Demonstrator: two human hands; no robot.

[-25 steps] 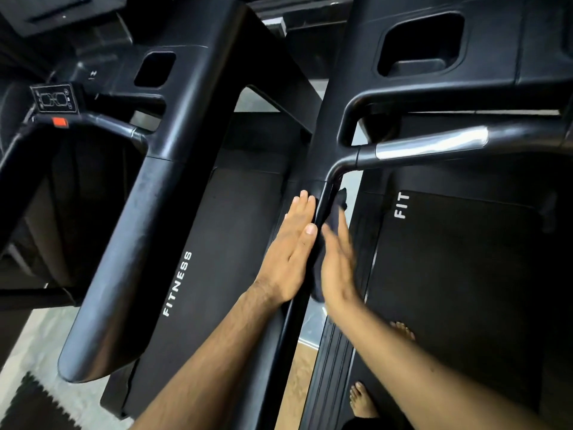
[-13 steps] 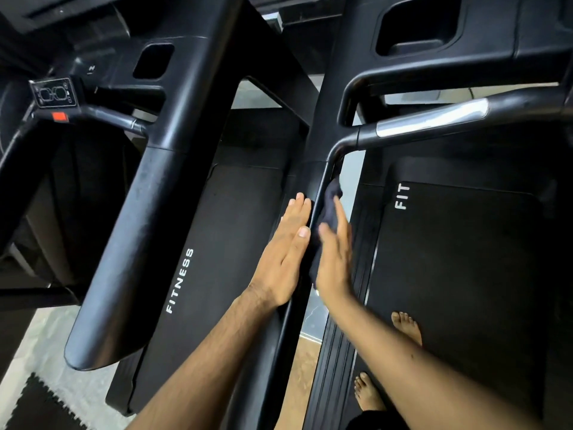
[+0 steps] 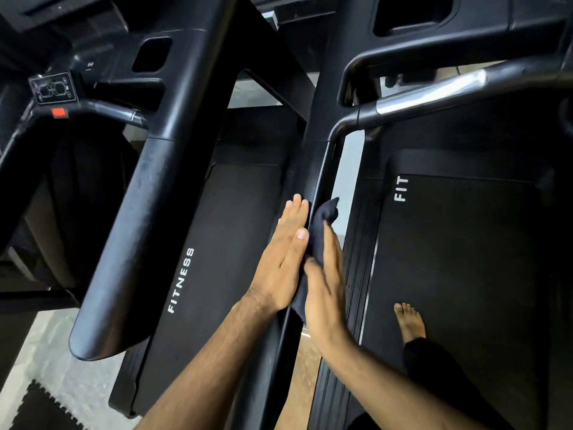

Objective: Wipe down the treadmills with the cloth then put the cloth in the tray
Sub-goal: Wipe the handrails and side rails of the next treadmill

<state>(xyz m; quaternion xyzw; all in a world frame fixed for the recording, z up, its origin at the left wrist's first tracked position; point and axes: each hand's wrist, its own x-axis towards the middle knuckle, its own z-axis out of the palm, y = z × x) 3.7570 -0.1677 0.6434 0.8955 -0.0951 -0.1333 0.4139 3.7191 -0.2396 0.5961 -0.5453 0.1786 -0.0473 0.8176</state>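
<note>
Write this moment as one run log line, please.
step: wiping rail | left hand: flat on rail | right hand: presses cloth on rail

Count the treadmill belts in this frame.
2. The left belt, lettered FITNESS, lies left of the cloth; the right belt, lettered FIT, carries a bare foot. Others may sit out of frame.

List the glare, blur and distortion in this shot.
Head view: glare streaks the chrome handlebar section; the right hand on the cloth is slightly motion-blurred; the wide-angle lens bows the left treadmill's side arm.
</note>
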